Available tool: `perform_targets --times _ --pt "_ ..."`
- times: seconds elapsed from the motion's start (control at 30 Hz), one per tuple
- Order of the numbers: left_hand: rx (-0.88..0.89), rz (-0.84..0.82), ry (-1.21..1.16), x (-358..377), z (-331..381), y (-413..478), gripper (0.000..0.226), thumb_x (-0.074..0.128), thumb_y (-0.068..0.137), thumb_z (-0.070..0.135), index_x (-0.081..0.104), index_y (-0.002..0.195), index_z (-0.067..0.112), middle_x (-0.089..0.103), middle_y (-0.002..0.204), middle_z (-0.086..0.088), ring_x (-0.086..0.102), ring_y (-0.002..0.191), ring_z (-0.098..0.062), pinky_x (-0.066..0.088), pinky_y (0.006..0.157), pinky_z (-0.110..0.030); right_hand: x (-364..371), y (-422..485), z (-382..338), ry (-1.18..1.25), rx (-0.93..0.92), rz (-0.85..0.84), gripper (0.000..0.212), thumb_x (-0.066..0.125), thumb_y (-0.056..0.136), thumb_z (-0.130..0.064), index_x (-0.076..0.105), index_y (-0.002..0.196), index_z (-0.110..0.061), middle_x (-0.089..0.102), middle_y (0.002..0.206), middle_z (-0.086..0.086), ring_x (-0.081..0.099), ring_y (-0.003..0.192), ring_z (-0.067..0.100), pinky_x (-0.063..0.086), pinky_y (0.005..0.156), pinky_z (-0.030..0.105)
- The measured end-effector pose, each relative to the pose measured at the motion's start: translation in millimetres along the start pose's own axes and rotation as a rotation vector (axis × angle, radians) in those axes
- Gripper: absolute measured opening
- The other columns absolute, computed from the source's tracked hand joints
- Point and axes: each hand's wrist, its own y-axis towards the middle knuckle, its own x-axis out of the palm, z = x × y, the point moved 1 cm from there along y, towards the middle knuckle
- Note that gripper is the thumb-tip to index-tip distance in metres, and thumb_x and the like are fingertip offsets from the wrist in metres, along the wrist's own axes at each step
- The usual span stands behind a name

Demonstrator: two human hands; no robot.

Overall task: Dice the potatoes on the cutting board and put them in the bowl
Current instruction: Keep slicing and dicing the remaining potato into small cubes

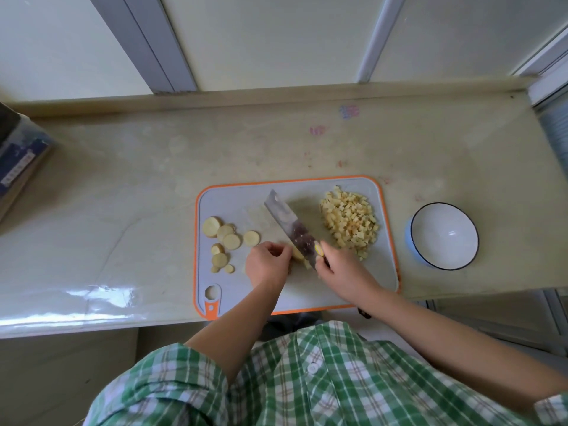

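Observation:
A grey cutting board with an orange rim lies on the counter. Several round potato slices sit on its left side. A heap of diced potato covers its right side. My right hand grips the handle of a cleaver, whose blade points away to the upper left. My left hand, fingers curled, holds a small potato piece against the blade's left face. A white bowl with a dark rim stands to the right of the board, with nothing in it.
A box sits at the counter's far left edge. A raised ledge and window frames run along the back. The counter's front edge lies just below the board. My green checked shirt fills the bottom.

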Motion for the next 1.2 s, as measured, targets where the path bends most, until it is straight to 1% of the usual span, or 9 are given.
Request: perform_targets --times 0.1,0.17,0.3,0.43,0.53,0.7,0.8,1.0,1.2 --pt "0.217 0.012 0.154 -9 0 2 0.02 0.067 0.082 0.038 0.064 0.08 0.018 0.066 0.069 0.005 0.064 0.063 -0.016 0.054 0.065 -0.034 -22 2 -2 0.13 0.047 0.053 0.02 0.046 0.096 -0.015 0.039 0.078 -0.012 0.047 0.056 0.01 0.038 0.042 0.012 0.029 0.046 0.038" --pt "0.501 -0.004 0.313 -15 2 6 0.021 0.07 0.08 0.03 0.063 0.094 0.017 0.061 0.084 0.001 0.059 0.072 -0.017 0.048 0.066 -0.031 -36 2 -1 0.227 0.108 0.068 0.018 0.044 0.098 -0.015 0.042 0.081 -0.01 0.05 0.059 0.014 0.037 0.036 0.009 0.033 0.04 0.032" --pt "0.995 -0.249 0.734 -9 12 23 0.057 0.069 0.062 0.009 0.057 0.118 0.008 0.054 0.115 -0.013 0.052 0.101 -0.033 0.048 0.084 -0.041 -50 1 4 0.366 0.241 0.074 0.019 0.041 0.1 -0.014 0.04 0.08 -0.011 0.047 0.062 0.014 0.034 0.035 0.011 0.036 0.037 0.025" --pt "1.155 -0.385 1.128 -2 24 26 0.057 0.057 0.073 0.002 0.049 0.129 0.009 0.049 0.129 -0.01 0.045 0.117 -0.031 0.041 0.093 -0.037 -50 -4 9 0.366 0.27 0.075 0.017 0.04 0.1 -0.016 0.04 0.086 -0.006 0.047 0.064 0.014 0.034 0.035 0.01 0.037 0.036 0.024" --pt "1.208 -0.396 1.245 -1 30 27 0.047 0.053 0.082 0.007 0.049 0.128 0.012 0.05 0.125 -0.007 0.045 0.114 -0.029 0.04 0.091 -0.036 -49 -9 12 0.358 0.275 0.061 0.013 0.04 0.099 -0.018 0.044 0.095 -0.006 0.049 0.064 0.014 0.037 0.04 0.015 0.039 0.037 0.025" --pt "1.252 -0.404 1.296 -4 36 30 0.04 0.06 0.079 0.015 0.055 0.12 0.012 0.054 0.116 -0.009 0.05 0.105 -0.03 0.042 0.082 -0.037 -49 -13 17 0.368 0.292 0.048 0.014 0.039 0.099 -0.018 0.046 0.101 -0.006 0.051 0.063 0.011 0.039 0.041 0.017 0.041 0.04 0.027" --pt "1.173 -0.381 1.314 -4 38 26 0.038 0.057 0.083 0.02 0.051 0.12 0.013 0.051 0.119 -0.007 0.047 0.108 -0.027 0.039 0.083 -0.035 -50 -12 19 0.363 0.304 0.053 0.014 0.04 0.099 -0.019 0.045 0.095 -0.006 0.052 0.063 0.011 0.04 0.042 0.019 0.041 0.039 0.027" --pt "0.892 -0.187 1.265 -13 34 24 0.039 0.054 0.086 0.025 0.045 0.121 0.01 0.047 0.119 -0.008 0.045 0.109 -0.026 0.04 0.085 -0.032 -45 -10 16 0.386 0.304 0.036 0.017 0.04 0.1 -0.019 0.042 0.091 -0.004 0.052 0.065 0.012 0.04 0.041 0.017 0.041 0.039 0.026" --pt "0.82 -0.116 1.202 -14 30 23 0.036 0.057 0.086 0.027 0.047 0.118 0.01 0.049 0.115 -0.007 0.047 0.104 -0.025 0.042 0.08 -0.031 -21 -15 8 0.383 0.296 -0.012 0.019 0.04 0.1 -0.018 0.039 0.086 -0.005 0.051 0.065 0.014 0.041 0.039 0.015 0.041 0.039 0.027"
